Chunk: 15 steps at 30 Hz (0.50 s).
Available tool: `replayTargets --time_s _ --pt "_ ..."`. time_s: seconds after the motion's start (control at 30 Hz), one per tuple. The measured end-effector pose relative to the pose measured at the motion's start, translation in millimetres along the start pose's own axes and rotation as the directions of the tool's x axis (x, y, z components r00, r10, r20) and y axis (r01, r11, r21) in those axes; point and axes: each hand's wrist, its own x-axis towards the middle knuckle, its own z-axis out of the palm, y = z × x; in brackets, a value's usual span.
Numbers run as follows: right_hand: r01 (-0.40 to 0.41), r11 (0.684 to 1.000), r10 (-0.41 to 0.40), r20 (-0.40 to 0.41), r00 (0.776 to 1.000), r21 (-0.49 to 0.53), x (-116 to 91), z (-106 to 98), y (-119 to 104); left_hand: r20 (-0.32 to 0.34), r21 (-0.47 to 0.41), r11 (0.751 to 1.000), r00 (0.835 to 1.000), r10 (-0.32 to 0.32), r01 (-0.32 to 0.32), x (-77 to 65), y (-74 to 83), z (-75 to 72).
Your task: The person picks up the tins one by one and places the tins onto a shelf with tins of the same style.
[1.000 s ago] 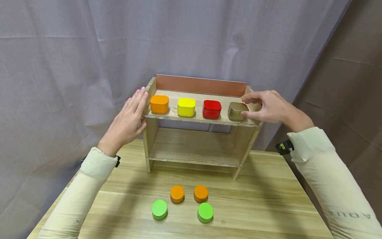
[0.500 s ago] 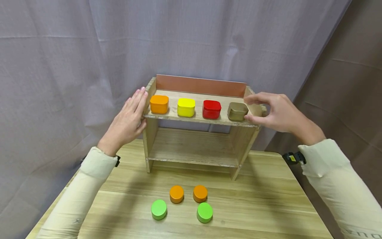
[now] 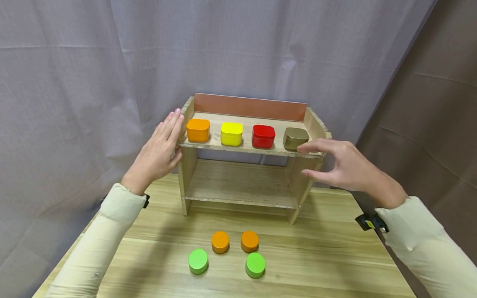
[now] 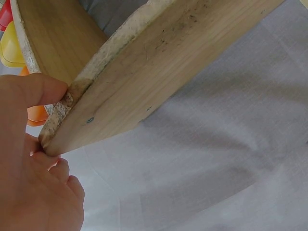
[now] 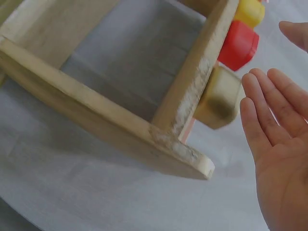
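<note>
Four-sided small tins with rounded corners stand in a row on the top board of a wooden shelf (image 3: 242, 182): an orange tin (image 3: 198, 130), a yellow tin (image 3: 231, 134), a red tin (image 3: 263, 136) and an olive-gold tin (image 3: 296, 138). My left hand (image 3: 154, 153) rests against the shelf's left side panel, fingers straight, thumb at its front edge, as the left wrist view shows. Just in front of the olive-gold tin, my right hand (image 3: 340, 165) holds nothing, thumb and fingers apart. The right wrist view shows a gap between that hand and the tin.
On the wooden table (image 3: 335, 265), in front of the shelf, sit two round orange tins, one left (image 3: 220, 242) and one right (image 3: 249, 241), and two round green tins, one left (image 3: 198, 261) and one right (image 3: 255, 265). A grey curtain (image 3: 112, 62) hangs behind.
My right hand has let go of the olive-gold tin and moved down and toward me. The tin stays on the top board. My left hand has kept its place.
</note>
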Motion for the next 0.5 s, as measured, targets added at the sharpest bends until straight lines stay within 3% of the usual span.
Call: replayTargets --time_s 0.3,0.5 --pt "0.072 0.995 -0.074 0.021 0.997 0.064 -19 26 -5 0.004 -0.001 1.0 1.0 -0.001 0.001 0.3 -0.5 -0.4" --pt "0.054 0.993 -0.062 0.074 0.995 0.11 -35 52 -6 0.003 -0.006 1.0 1.0 -0.006 0.006 0.4 -0.5 -1.0"
